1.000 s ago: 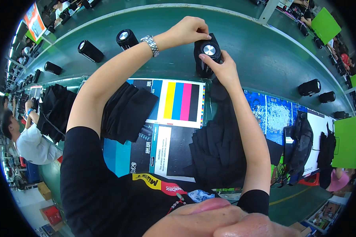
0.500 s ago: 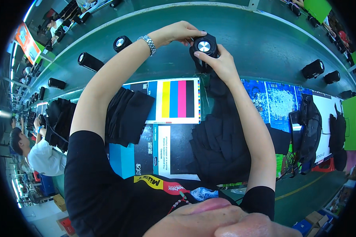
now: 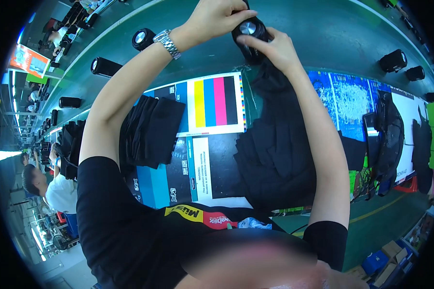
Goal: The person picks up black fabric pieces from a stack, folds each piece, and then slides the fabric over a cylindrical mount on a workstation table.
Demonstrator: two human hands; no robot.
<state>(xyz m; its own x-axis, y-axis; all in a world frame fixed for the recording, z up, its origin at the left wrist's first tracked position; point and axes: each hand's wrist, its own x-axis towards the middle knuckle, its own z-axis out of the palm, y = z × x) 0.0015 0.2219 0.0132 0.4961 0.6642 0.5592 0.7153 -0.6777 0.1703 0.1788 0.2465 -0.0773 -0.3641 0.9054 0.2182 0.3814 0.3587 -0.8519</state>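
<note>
A black cylindrical speaker point(image 3: 248, 29) with a shiny silver end stands tilted at the far middle of the green bench, its silver end up. Dark cloth point(image 3: 262, 31) seems to wrap its side, though black on black is hard to part. My right hand point(image 3: 283, 52) grips the speaker from the right, thumb across its front. At its upper left my left hand point(image 3: 217, 18) pinches dark material at the rim; the fingertips are partly hidden. Below lies a loose heap of black cloth pieces point(image 3: 275, 164), and a neater stack of black cloth point(image 3: 154, 130) is under my left forearm.
Two more speakers point(image 3: 143, 38) stand left of my left wrist, and others point(image 3: 393, 60) stand at the far right. Printed sheets point(image 3: 216, 103) cover the near bench. A black mesh bag point(image 3: 390, 137) and a phone-like dark device point(image 3: 371, 130) lie right. A co-worker point(image 3: 58, 192) sits at left.
My left hand has risen slightly and its thumb and fingers have come together at the speaker's top rim. My right hand still holds the speaker. The whole view has shifted a little.
</note>
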